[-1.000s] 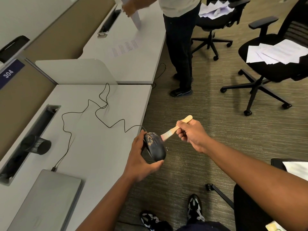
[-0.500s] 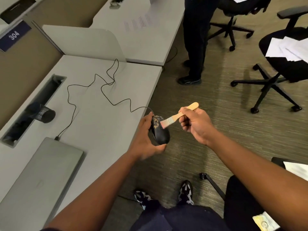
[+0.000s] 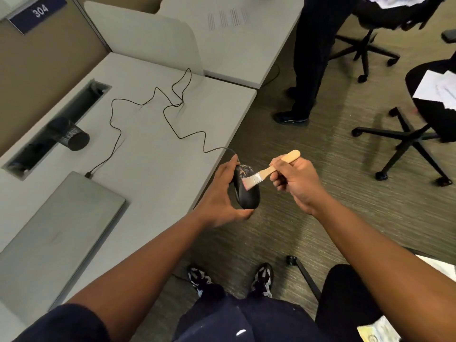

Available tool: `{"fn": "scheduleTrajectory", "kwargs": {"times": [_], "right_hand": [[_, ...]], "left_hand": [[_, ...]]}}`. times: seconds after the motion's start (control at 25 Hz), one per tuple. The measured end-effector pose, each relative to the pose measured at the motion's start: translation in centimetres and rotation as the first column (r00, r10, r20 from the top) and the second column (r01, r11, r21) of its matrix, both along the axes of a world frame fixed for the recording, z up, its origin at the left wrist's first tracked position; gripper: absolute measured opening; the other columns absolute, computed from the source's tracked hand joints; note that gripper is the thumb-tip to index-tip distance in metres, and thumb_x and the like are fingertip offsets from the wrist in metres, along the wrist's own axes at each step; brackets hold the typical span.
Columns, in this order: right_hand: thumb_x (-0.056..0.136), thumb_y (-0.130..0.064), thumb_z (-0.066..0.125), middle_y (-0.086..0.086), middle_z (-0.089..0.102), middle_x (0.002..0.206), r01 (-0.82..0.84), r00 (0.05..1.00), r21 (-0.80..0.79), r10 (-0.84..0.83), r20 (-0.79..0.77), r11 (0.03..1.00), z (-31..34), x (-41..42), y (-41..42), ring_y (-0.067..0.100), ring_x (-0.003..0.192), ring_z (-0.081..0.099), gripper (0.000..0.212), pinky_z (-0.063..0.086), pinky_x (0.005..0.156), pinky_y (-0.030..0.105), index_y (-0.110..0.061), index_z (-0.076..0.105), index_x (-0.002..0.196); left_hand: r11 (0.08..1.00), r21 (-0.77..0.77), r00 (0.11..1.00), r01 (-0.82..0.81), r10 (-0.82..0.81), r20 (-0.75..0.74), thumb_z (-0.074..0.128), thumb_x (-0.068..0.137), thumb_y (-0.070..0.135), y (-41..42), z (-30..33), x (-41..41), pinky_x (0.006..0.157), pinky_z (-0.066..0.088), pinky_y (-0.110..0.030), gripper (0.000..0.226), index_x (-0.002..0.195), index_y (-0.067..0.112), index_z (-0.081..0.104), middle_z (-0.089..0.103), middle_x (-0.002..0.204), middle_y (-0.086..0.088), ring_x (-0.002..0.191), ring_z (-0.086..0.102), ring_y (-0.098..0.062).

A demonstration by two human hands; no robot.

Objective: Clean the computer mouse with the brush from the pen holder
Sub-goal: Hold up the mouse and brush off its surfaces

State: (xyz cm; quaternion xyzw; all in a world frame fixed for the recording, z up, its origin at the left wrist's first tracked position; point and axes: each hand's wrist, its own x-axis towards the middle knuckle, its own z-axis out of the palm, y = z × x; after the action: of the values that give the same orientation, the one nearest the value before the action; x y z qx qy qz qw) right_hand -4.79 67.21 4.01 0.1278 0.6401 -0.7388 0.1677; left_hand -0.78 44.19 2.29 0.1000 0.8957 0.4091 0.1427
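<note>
My left hand (image 3: 223, 196) grips a black wired computer mouse (image 3: 248, 196) just past the desk's right edge, above the carpet. The far end of the mouse carries brownish specks. My right hand (image 3: 296, 181) is closed on the wooden handle of a small flat brush (image 3: 267, 172). Its pale bristles rest on the top of the mouse, near the middle. The mouse's thin black cable (image 3: 172, 112) loops back over the desk. A black mesh pen holder (image 3: 70, 133) lies on its side at the desk's left, beside the cable slot.
A closed grey laptop (image 3: 56, 228) lies on the grey desk (image 3: 153, 154) at the near left. A person in dark trousers (image 3: 311, 58) stands by the neighbouring desk. Black office chairs (image 3: 417, 134) with papers stand on the carpet at the right.
The brush has slid from the mouse's speckled far end down onto its middle. The view has dropped and come closer to the hands.
</note>
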Motion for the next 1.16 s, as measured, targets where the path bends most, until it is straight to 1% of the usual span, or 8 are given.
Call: {"fn": "scheduleTrajectory", "kwargs": {"times": [0.24, 0.32, 0.4, 0.56, 0.76, 0.88, 1.0, 1.16], "right_hand": [[0.105, -0.021, 0.062, 0.0, 0.068, 0.065, 0.069, 0.997, 0.219, -0.06, -0.044, 0.973, 0.0, -0.3, 0.8, 0.006, 0.054, 0.057, 0.015, 0.048, 0.051, 0.019, -0.009, 0.069, 0.103], [0.104, -0.022, 0.062, 0.001, 0.068, 0.066, 0.105, 0.994, 0.205, -0.096, -0.049, 0.973, 0.1, -0.1, 0.7, 0.007, 0.055, 0.057, 0.013, 0.048, 0.052, 0.021, -0.011, 0.069, 0.101], [0.104, -0.021, 0.063, 0.0, 0.07, 0.067, 0.101, 0.994, 0.136, -0.095, -0.052, 0.986, 0.3, 0.2, 0.3, 0.007, 0.057, 0.06, 0.011, 0.05, 0.053, 0.02, -0.011, 0.068, 0.101], [0.104, -0.017, 0.063, 0.006, 0.073, 0.076, 0.006, 0.998, 0.003, -0.006, -0.067, 1.0, 0.7, 0.6, -0.6, 0.012, 0.064, 0.065, 0.013, 0.053, 0.057, 0.022, -0.007, 0.069, 0.108], [0.105, -0.017, 0.062, 0.008, 0.076, 0.08, -0.044, 0.999, -0.026, 0.043, -0.027, 0.999, 0.8, 0.3, -1.4, 0.015, 0.067, 0.068, 0.01, 0.053, 0.057, 0.024, -0.011, 0.07, 0.107], [0.105, -0.016, 0.062, 0.008, 0.077, 0.079, -0.036, 0.999, 0.008, 0.036, 0.003, 0.999, 0.5, 0.0, -1.4, 0.016, 0.067, 0.069, 0.01, 0.054, 0.056, 0.023, -0.012, 0.07, 0.105], [0.105, -0.016, 0.061, 0.007, 0.077, 0.076, -0.043, 0.999, 0.075, 0.042, 0.011, 0.996, 0.4, -0.5, -1.0, 0.015, 0.065, 0.067, 0.011, 0.052, 0.054, 0.022, -0.01, 0.071, 0.103], [0.104, -0.018, 0.062, 0.006, 0.077, 0.073, -0.066, 0.998, 0.21, 0.067, 0.001, 0.976, 0.4, -1.0, 0.0, 0.015, 0.064, 0.067, 0.012, 0.051, 0.056, 0.024, -0.012, 0.071, 0.099]], "left_hand": [[0.999, -0.031, 1.0, -0.014, 0.014, 0.015, 0.102, 0.067, 0.041, -0.7, -0.2, 0.5, 0.126, 0.039, -0.038, 0.143, 0.172, 0.034, 0.003, 0.023, 0.164, 0.021, 0.152, 0.03, -0.009], [0.999, -0.038, 0.999, -0.013, 0.014, 0.032, 0.102, 0.068, 0.04, -0.8, -0.4, 0.4, 0.127, 0.038, -0.04, 0.145, 0.172, 0.036, 0.001, 0.022, 0.166, 0.019, 0.154, 0.029, -0.011], [0.999, -0.045, 0.999, -0.008, 0.011, 0.048, 0.102, 0.069, 0.039, -0.8, -0.5, 0.4, 0.127, 0.038, -0.042, 0.145, 0.171, 0.038, 0.0, 0.021, 0.168, 0.018, 0.153, 0.029, -0.01], [0.997, -0.069, 0.997, -0.018, 0.023, 0.078, 0.101, 0.069, 0.04, -0.6, -0.3, 0.1, 0.127, 0.039, -0.043, 0.144, 0.17, 0.041, -0.001, 0.023, 0.168, 0.019, 0.146, 0.025, 0.003], [0.994, -0.111, 0.997, -0.016, 0.024, 0.076, 0.102, 0.067, 0.042, -0.4, 0.2, -0.3, 0.125, 0.042, -0.048, 0.143, 0.169, 0.042, 0.002, 0.028, 0.169, 0.015, 0.156, 0.032, -0.016], [0.992, -0.126, 0.997, -0.021, 0.03, 0.072, 0.102, 0.065, 0.043, -0.3, 0.2, -0.4, 0.122, 0.046, -0.05, 0.141, 0.169, 0.036, 0.007, 0.033, 0.167, 0.01, 0.153, 0.037, -0.018], [0.992, -0.12, 0.996, -0.026, 0.036, 0.078, 0.103, 0.064, 0.044, -0.2, 0.3, -0.4, 0.122, 0.045, -0.051, 0.143, 0.17, 0.035, 0.007, 0.035, 0.167, 0.007, 0.152, 0.039, -0.018], [0.994, -0.109, 0.996, -0.012, 0.022, 0.092, 0.103, 0.065, 0.041, -0.1, 0.5, -0.4, 0.126, 0.04, -0.051, 0.152, 0.17, 0.042, -0.007, 0.028, 0.172, 0.006, 0.156, 0.034, -0.019]]}}
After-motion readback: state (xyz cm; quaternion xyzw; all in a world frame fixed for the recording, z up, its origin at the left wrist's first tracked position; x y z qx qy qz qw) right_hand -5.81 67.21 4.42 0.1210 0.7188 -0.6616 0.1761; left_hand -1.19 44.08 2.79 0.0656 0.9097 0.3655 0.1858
